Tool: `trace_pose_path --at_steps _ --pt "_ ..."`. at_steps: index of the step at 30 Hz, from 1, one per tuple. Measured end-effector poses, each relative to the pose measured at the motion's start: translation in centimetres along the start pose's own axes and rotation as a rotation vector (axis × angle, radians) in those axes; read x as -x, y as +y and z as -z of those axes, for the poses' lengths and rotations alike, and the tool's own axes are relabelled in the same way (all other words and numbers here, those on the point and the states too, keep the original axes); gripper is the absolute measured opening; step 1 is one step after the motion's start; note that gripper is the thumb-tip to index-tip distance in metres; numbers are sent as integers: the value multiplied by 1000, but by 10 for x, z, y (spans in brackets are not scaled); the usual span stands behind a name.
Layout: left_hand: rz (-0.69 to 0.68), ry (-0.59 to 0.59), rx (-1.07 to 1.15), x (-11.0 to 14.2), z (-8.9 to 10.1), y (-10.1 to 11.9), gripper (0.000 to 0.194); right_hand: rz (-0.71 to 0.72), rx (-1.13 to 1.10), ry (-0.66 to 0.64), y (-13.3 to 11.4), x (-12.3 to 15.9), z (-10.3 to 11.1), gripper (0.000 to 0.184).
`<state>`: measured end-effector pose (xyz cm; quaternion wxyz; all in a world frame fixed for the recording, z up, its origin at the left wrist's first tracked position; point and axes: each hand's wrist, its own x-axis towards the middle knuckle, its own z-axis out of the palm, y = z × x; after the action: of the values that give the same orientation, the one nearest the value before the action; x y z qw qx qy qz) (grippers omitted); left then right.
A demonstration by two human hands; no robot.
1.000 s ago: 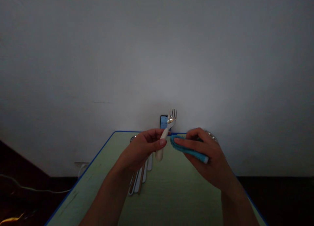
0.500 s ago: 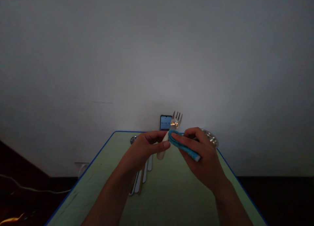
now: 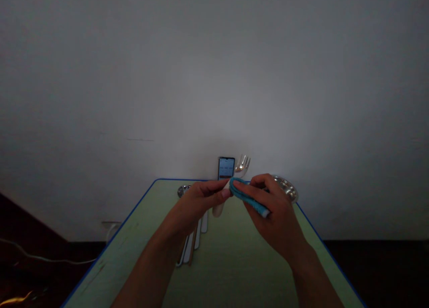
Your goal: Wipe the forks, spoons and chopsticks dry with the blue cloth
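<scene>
Reaching up from the lower left with the left hand (image 3: 201, 201), pinching the white-handled fork (image 3: 241, 168) between thumb and fingers. Holding the fork above the table (image 3: 248, 263), near its far edge, tilted, with tines pointing up and rightward. Coming in from the lower right with the right hand (image 3: 275, 207), bending the fingers around a folded blue cloth (image 3: 250, 200) and bringing its rounded end against the fork, just beside the left thumb. Running both forearms out past the bottom edge. Hiding the fork's neck behind the cloth and part of the handle behind the left thumb. Covering the upper ends of several utensil handles (image 3: 189, 247) with the left hand and forearm, so not showing their kinds. Overlapping a shiny metal dish (image 3: 290, 190) with the right hand. Displaying tiny, unreadable text on the upright smartphone (image 3: 226, 166). Lying half-hidden behind the left hand: a small metal object (image 3: 182, 190), hard to identify in dim light.
</scene>
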<state>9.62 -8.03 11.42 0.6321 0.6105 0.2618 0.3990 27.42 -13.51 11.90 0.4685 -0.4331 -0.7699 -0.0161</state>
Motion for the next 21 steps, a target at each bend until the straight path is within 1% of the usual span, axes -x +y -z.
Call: trace_pose_path --at_steps 9,17,21 --pt "63 80 78 -1 -3 3 27 -4 19 -11 -1 -1 -1 47" --pt "81 89 82 -1 -1 6 25 -2 -6 -3 -2 -1 -1 45" --pt "75 46 79 0 2 5 28 -5 -37 -8 -1 -1 -1 45"
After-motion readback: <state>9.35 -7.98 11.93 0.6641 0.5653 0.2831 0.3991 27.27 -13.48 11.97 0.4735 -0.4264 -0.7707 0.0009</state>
